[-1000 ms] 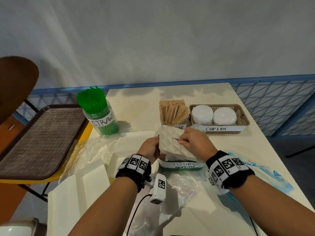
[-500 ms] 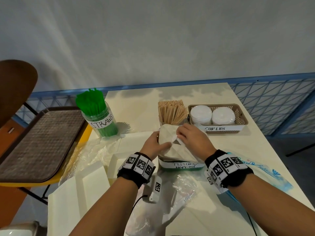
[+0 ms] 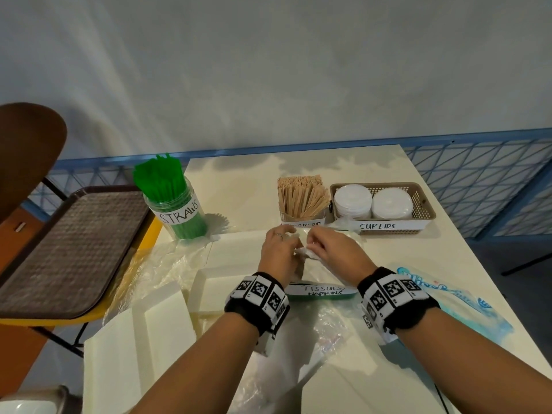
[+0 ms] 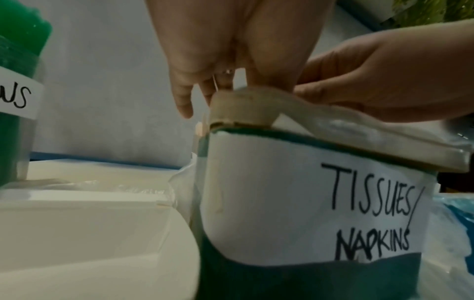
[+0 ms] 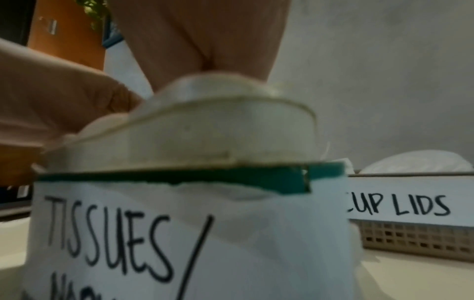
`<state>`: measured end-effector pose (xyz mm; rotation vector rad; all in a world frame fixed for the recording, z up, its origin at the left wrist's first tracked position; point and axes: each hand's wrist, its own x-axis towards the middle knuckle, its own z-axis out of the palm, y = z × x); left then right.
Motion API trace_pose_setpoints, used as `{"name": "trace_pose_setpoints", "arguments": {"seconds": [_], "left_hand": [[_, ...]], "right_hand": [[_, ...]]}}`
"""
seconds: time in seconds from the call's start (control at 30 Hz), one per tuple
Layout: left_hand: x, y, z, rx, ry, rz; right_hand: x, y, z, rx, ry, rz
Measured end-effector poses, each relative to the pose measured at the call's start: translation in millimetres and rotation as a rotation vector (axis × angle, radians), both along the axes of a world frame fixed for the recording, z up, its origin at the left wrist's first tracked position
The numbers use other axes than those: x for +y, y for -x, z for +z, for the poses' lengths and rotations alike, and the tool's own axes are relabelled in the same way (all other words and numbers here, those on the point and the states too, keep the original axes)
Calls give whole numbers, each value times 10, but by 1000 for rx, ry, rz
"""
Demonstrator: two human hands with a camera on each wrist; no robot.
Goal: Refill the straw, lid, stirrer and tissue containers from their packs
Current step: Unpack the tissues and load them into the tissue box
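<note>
Both hands, left hand [image 3: 279, 252] & right hand [image 3: 334, 252], fingers curled, pinch tissue [image 3: 307, 253] atop tissue box [image 3: 321, 292]

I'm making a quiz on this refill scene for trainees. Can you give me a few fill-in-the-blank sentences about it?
1. The green straws stand in a clear jar labelled ____.
2. The beige basket labelled CUP LIDS holds ____ stacks of white lids.
3. Both the left hand and the right hand work on top of the green container labelled TISSUES/____.
4. The wooden stirrers stand directly ____ of the lid basket in the head view.

Missing words: STRAWS; two; NAPKINS; left
</note>
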<state>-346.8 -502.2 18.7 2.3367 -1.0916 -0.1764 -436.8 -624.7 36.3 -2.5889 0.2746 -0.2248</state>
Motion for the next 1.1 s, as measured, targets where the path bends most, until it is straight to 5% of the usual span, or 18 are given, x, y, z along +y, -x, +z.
{"name": "trace_pose_setpoints", "arguments": {"seconds": [0.23,0.43,0.67,0.83,1.0,1.1], "left_hand": [[-17,39,-189,-63,198,7],[-13,110,-130,-64,200,55],[29,160,-61,-22,155,90],[13,178,-95,17,198,114],[30,182,-71,41,226,82],[33,160,-65,84,253,88]], "right_hand": [[-307,196,-79,117,182,-42],[-217,176,-139,-90,321,-37],[-241,168,-113,-25,9,-67],[-383,200,-63,145,101,-28],[-300,163,-7,111,153,-153],[-273,163,-31,54,14,-199]]}}
